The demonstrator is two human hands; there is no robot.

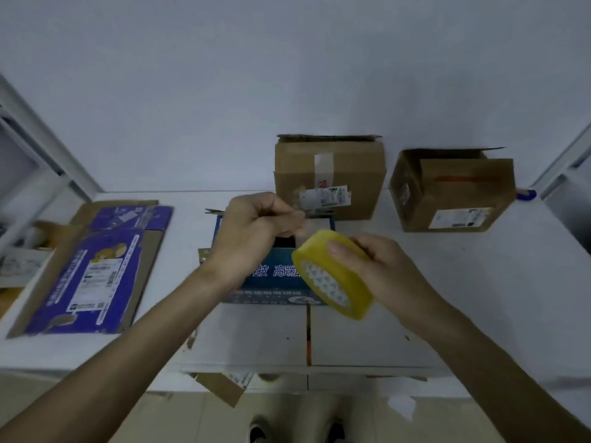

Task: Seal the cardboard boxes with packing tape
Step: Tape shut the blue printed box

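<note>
While the right hand (383, 270) grips the yellow tape roll (332, 278), the left hand (252, 228) pinches its end.

Left: flat carton (92, 270) covers the table (499, 282).
Back: brown box (329, 177) and second brown box (457, 193), a gap between them.
Centre: blue box (275, 271).
Right: bare tabletop.

Packing room: white table (479, 282), bare wall (287, 75), used labelled shipping cartons (329, 174).
</note>
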